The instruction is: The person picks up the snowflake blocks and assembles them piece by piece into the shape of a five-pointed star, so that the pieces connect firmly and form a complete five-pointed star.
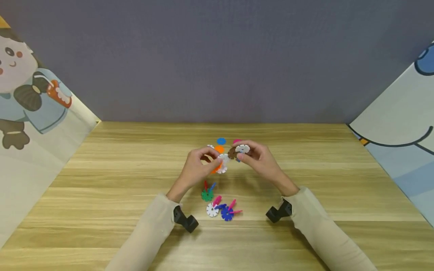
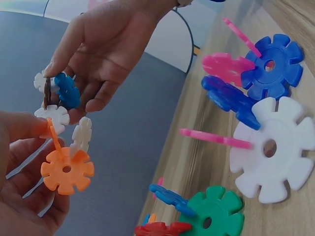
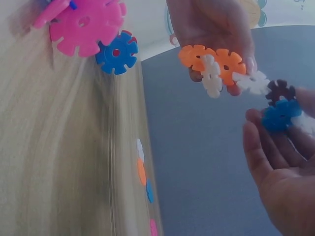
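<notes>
Notched plastic discs are slotted together between the two hands, above the wooden table. My left hand (image 1: 198, 165) pinches a cluster with two orange discs (image 2: 55, 176), a pale disc (image 2: 80, 135) standing crosswise and a white disc (image 3: 251, 82) at its end. Facing it, my right hand (image 1: 262, 161) pinches a brown disc (image 3: 281, 91) joined with a blue disc (image 3: 278, 119) and another white disc (image 1: 242, 148). The brown disc's edge meets the end white disc; whether their slots are engaged I cannot tell.
Nearer me on the table (image 1: 118, 210) lie a green disc (image 1: 207, 196) with red and blue pieces, and a white disc (image 1: 210, 213) linked to a dark blue disc (image 1: 226, 216) with pink ones. Beyond the hands lie flat blue (image 1: 221, 141), orange (image 1: 219, 149) and pink discs.
</notes>
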`<state>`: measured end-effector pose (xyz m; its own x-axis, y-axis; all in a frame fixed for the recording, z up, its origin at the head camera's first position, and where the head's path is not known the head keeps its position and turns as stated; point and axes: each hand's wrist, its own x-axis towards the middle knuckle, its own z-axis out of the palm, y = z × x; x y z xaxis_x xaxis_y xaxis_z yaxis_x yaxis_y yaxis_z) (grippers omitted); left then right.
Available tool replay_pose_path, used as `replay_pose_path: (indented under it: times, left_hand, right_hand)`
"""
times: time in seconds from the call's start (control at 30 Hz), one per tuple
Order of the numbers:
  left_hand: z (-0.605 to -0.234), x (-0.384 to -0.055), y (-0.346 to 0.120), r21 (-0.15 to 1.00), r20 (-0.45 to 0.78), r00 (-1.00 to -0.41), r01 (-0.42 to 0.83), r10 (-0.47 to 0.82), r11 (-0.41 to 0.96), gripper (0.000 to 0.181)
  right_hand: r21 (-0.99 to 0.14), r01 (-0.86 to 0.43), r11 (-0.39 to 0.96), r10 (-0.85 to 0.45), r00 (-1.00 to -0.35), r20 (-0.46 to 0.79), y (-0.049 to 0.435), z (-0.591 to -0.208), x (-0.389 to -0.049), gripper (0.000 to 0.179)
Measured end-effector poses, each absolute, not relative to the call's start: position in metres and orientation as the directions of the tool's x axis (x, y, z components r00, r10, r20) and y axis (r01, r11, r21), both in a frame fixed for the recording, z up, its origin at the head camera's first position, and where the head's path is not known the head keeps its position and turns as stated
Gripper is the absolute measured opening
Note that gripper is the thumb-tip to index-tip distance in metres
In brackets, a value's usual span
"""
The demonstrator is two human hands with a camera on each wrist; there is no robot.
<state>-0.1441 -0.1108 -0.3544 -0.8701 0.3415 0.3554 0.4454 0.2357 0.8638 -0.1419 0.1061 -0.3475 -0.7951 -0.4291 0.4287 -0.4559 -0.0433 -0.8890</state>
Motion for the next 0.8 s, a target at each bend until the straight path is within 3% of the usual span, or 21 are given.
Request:
replay_pose_path:
  times: [0.37,0.63,0.8]
  left_hand:
    - [-0.3554,-0.1437,-0.108,0.864,0.367,-0.872,0.448,0.325,0.228,0.006]
    - [-0.356,-0.1422,-0.1051,0.856,0.409,-0.865,0.474,0.289,0.206,0.007]
    - [-0.3579,-0.1418,-0.1025,0.854,0.435,-0.864,0.485,0.253,0.187,0.007]
  right_hand:
    - [-0.912,-0.398,0.102,-0.405,-0.854,0.327,0.1068,-0.3462,-0.1399,0.037]
    - [-0.942,-0.335,-0.023,-0.38,-0.869,0.318,0.102,-0.3483,-0.1382,0.046]
    - [-0.945,-0.326,-0.018,-0.33,-0.89,0.314,0.1006,-0.3507,-0.137,0.044]
